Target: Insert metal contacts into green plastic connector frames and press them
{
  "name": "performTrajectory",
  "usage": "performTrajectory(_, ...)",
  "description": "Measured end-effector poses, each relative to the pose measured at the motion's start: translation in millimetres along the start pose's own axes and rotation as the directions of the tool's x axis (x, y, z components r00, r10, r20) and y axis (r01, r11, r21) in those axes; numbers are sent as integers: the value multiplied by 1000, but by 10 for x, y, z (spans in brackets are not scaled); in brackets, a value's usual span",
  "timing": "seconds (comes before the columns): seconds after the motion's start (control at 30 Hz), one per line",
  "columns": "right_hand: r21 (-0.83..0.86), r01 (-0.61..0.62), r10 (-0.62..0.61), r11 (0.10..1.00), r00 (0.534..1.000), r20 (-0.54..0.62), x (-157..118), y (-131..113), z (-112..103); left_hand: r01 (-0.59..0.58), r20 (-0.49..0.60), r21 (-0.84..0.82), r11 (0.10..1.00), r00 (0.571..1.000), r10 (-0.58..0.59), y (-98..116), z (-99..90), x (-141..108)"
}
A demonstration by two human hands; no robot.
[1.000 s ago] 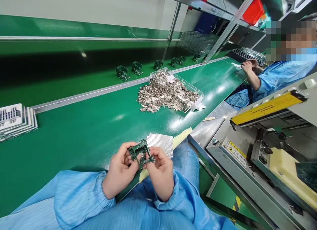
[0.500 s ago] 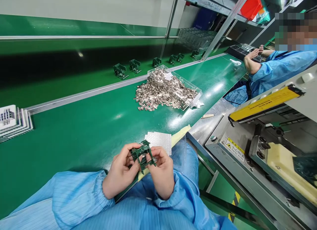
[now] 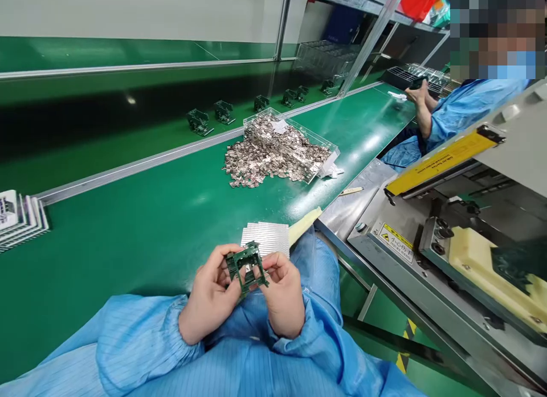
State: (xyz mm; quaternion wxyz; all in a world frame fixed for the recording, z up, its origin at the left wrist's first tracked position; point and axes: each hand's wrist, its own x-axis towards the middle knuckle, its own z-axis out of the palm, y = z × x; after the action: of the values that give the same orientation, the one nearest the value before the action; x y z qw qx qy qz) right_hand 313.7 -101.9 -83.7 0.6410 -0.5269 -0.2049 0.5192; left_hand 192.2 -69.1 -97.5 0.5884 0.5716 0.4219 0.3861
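Observation:
A dark green plastic frame-like part with an opening through its middle is held up in front of my body. My left hand grips its left side, fingers behind and thumb in front. On the other side my right hand pinches its edge; a small shiny piece shows within the opening, but its kind is unclear. Just beyond my hands lies a ribbed silvery plate at the table edge, partly on a yellow cloth.
Small metal pieces spill from a tipped clear box on the green table. Several green parts line the back ledge. White stacked trays sit left. A machine stands right, beyond it a co-worker.
The view has shifted slightly, so the surroundings appear farther left. Both my hands still hold the green part. The co-worker's hands have moved and now have a dark object in them.

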Motion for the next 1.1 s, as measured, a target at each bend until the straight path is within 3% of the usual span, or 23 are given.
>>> performTrajectory(0.1, 28, -6, 6, 1000, 1000, -24, -47, -26, -129, 30, 94, -35, 999, 995, -27, 15, 91, 1)
performTrajectory(0.23, 59, 67, -61, 996, 994, -89, -122, -55, -293, 41, 286, -72, 997, 958, -19, 54, 200, 22)
performTrajectory(0.3, 52, 103, -97, 993, 989, -114, -153, -68, -354, 30, 318, -58, 998, 948, -10, 69, 258, 29)
performTrajectory(0.63, 67, 117, -107, 991, 984, -142, -210, -88, -535, 11, 311, -10, 1000, 950, -7, 49, 510, -9)
performTrajectory(0.77, -6, 70, -71, 997, 994, -88, -184, -4, -710, 59, 364, 0, 998, 930, -54, 36, 431, 48)
performTrajectory(0.9, -193, 110, -141, 975, 978, -154, -17, 101, -968, 54, 224, -40, 998, 974, -44, 0, 318, 340)
performTrajectory(1.0, -351, 134, -141, 927, 990, 7, 185, 191, -1049, 3, 171, -74, 997, 985, 9, -39, 352, 625)
performTrajectory(1.1, -331, 197, -136, 923, 971, 199, 358, 292, -1001, -59, 211, -60, 996, 975, 71, -81, 440, 815)
